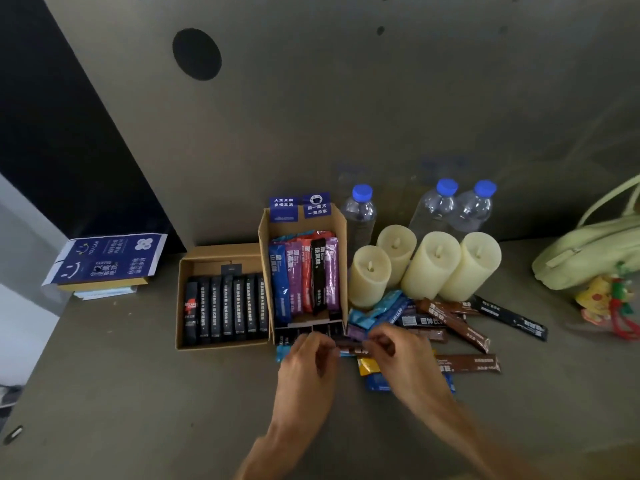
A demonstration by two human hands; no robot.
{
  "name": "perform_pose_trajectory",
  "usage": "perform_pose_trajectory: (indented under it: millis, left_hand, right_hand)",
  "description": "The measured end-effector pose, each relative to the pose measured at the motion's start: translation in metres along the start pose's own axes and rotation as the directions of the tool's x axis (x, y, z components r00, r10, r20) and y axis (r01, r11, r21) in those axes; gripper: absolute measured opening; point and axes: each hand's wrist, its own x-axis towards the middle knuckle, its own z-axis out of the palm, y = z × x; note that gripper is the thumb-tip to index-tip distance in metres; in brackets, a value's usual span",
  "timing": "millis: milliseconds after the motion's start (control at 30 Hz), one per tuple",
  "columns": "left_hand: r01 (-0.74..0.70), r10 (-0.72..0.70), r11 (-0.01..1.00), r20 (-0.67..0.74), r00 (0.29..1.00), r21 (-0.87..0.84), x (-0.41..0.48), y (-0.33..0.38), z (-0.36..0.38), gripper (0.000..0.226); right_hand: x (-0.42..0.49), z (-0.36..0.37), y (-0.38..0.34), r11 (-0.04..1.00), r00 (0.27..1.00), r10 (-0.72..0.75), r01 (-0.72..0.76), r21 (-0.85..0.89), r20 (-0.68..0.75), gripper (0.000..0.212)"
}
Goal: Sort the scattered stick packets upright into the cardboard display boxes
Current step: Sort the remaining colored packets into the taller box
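Note:
Two cardboard display boxes stand side by side. The left box (183, 299) holds a row of several black stick packets (227, 308). The taller right box (341, 237) holds blue, purple, red and black packets (304, 275) standing upright. My left hand (306, 362) and my right hand (398, 351) pinch the two ends of one dark brown stick packet (349, 346), held level just in front of the right box. A scattered pile of brown, blue, yellow and black packets (446, 323) lies on the table to the right, partly hidden under my right hand.
Several cream pillar candles (433, 268) stand right of the taller box, with three water bottles (446, 209) behind them. A pale green bag (588, 251) with a red-and-yellow charm lies far right. A blue printed folded carton (107, 258) rests on thin booklets at the left. A grey wall rises behind.

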Motion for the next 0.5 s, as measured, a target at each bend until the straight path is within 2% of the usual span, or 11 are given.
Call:
perform_pose_trajectory:
  millis: [133,233,300,400,500]
  left_hand:
    - [-0.178,0.144,0.974,0.225,0.964,0.137,-0.001,0.019,0.024,0.013]
    - [-0.262,0.128,0.903,0.37,0.92,0.34,0.002,0.033,0.048,0.024]
    - [-0.338,0.147,0.834,0.415,0.898,0.436,0.005,0.038,0.06,0.024]
    - [-0.4,0.169,0.766,0.444,0.88,0.502,0.009,0.042,0.066,0.044]
    - [-0.34,0.202,0.872,0.373,0.905,0.353,0.008,0.049,0.059,0.047]
  right_hand:
    - [-0.006,-0.024,0.036,0.995,0.996,0.071,-0.075,-0.071,-0.056,0.003]
    - [-0.007,-0.034,0.055,0.989,0.995,0.087,-0.093,-0.118,-0.057,0.004]
    - [-0.007,-0.037,0.063,0.987,0.992,0.106,-0.113,-0.116,-0.068,0.007]
    - [-0.008,-0.042,0.07,0.989,0.991,0.111,-0.118,-0.086,-0.078,0.009]
    - [-0.006,-0.046,0.076,0.988,0.986,0.138,-0.143,-0.053,-0.097,0.01]
